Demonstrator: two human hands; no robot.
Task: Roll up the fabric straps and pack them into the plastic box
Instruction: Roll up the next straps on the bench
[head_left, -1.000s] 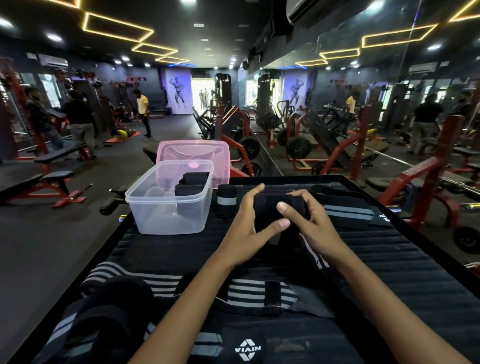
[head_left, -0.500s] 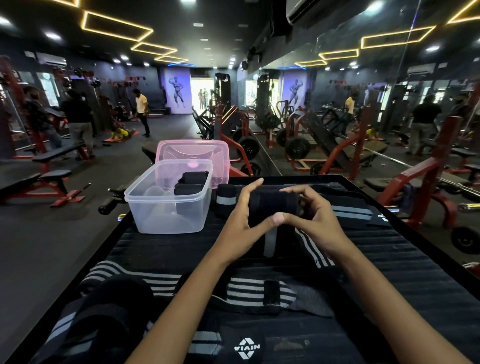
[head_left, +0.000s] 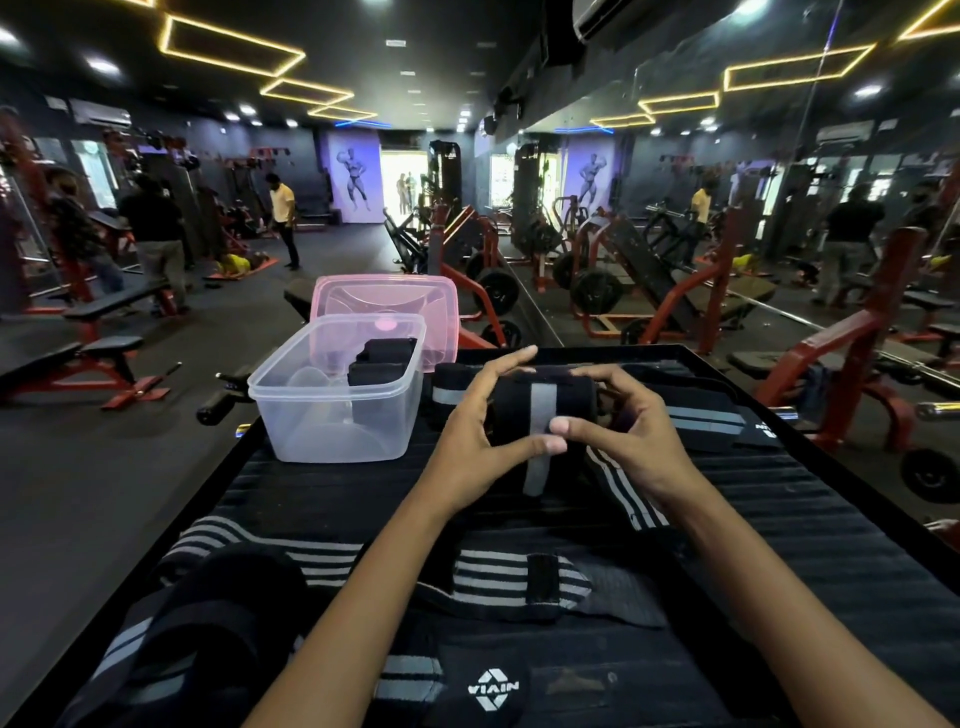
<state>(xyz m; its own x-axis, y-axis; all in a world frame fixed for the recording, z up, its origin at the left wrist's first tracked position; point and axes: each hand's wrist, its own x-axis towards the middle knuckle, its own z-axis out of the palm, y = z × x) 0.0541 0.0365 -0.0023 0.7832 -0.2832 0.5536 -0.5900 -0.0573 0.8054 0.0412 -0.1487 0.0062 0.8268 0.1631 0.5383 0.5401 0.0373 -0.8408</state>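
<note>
While both hands grip the rolled strap (head_left: 540, 410) above the far half of the bench top (head_left: 779, 519), its long axis runs left to right across the person's body, roughly parallel to the far edge of that surface. The left hand (head_left: 475, 431) cups the left end, fingers curled over the top and thumb pressed under the front; the right hand (head_left: 623, 431) cups the right end in the same way, and the two thumbs meet at the front of the roll beside the grey stripe. A short grey tail hangs loose from the underside of the roll, so the roll appears nearly complete but not yet closed. The plastic box (head_left: 337, 410) stands at the far left corner of the bench top, to the left of the hands and slightly beyond them, with its opening facing up and two dark rolls already inside against its far right wall. The pink lid (head_left: 384, 301) stands behind the box, leaning against it. A second finished roll (head_left: 447, 389) stands between the box and the left hand, close to both. The left hand is the nearer one to the box, so the transfer is judged to run leftward past that standing roll. Unrolled straps (head_left: 467, 577) lie across the near half of the bench top, and another flat strap (head_left: 706, 415) lies near the far right edge.
</note>
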